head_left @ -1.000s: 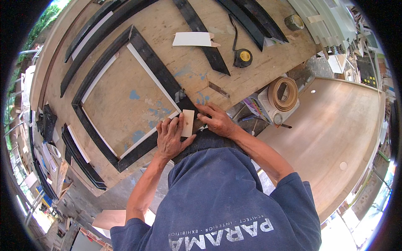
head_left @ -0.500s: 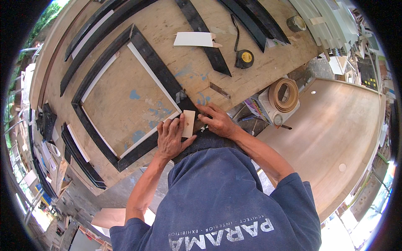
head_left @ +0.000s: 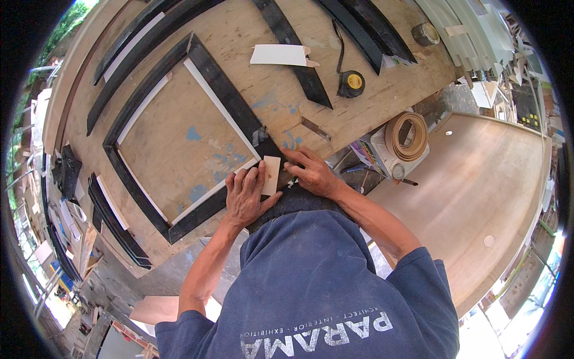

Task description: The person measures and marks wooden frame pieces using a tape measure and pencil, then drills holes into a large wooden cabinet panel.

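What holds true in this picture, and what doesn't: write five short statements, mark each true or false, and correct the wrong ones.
1. The left hand touches a small pale rectangular piece. True.
2. The tape measure lies inside the black frame. False: it lies outside, to the frame's right.
3. A white piece lies across a black strip. True.
4. The coiled tan band sits on the workbench. False: it sits on a pale container beside the bench.
5. Blue marks show on the bench inside the frame. True.
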